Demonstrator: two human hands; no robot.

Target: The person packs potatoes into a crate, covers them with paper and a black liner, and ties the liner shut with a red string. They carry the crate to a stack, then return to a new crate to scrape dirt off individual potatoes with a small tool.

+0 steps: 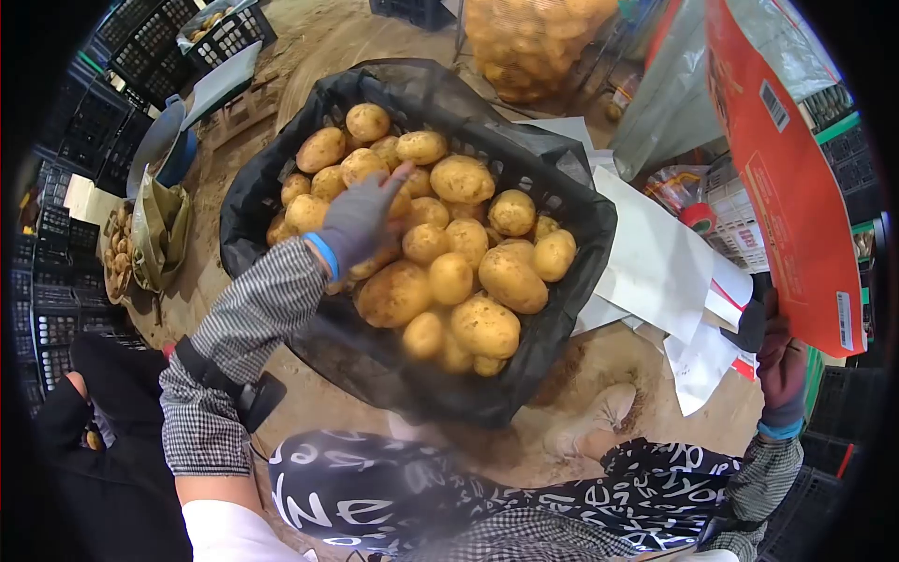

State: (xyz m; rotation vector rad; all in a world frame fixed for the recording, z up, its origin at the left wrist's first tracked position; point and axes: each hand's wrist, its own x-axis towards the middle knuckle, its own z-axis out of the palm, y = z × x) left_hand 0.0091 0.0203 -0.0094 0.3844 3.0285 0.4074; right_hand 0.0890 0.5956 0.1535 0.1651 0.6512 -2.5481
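Note:
My left hand (363, 220), in a grey glove with a blue band at the wrist, reaches over the potatoes (451, 279) with its fingers stretched out. It touches the ones at the left of the heap; no potato is clearly gripped. They fill a black crate lined with dark mesh cloth (272, 178), which stands in front of my knees. At the far right, my right hand (782, 365), also gloved, is closed at the lower edge of a red printed cardboard sheet (791, 178) with barcode labels. Part of its fingers is hidden there. A small black piece (746, 328) shows beside it.
White sheets (646, 253) lie on the floor right of the crate. Behind it stands a net sack of potatoes (534, 47). Black crates (98, 122) are stacked at the left, near a blue basin (173, 155). Another person's dark-clothed leg (122, 403) is at the lower left.

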